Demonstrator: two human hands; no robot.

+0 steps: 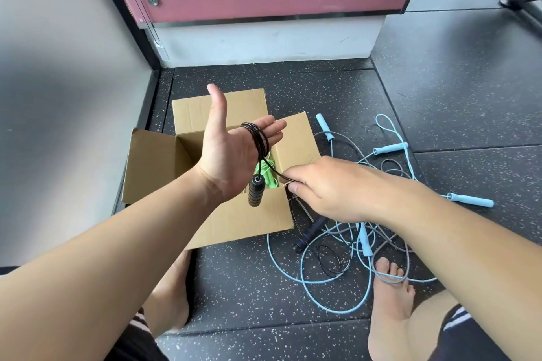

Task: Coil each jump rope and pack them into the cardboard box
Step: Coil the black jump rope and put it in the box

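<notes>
My left hand is held up flat over the open cardboard box, palm toward me, fingers straight. A black jump rope is looped several times around those fingers, and its black ribbed handle hangs below the palm. My right hand pinches the black cord just right of the handle, above the box's right edge. A coiled green rope lies inside the box. The black rope's other handle lies on the floor under my right forearm.
Light blue jump ropes and a grey one lie tangled on the speckled black floor right of the box, with blue handles scattered about. My bare feet sit at the bottom, one under a rope. A wall and pink panel stand behind.
</notes>
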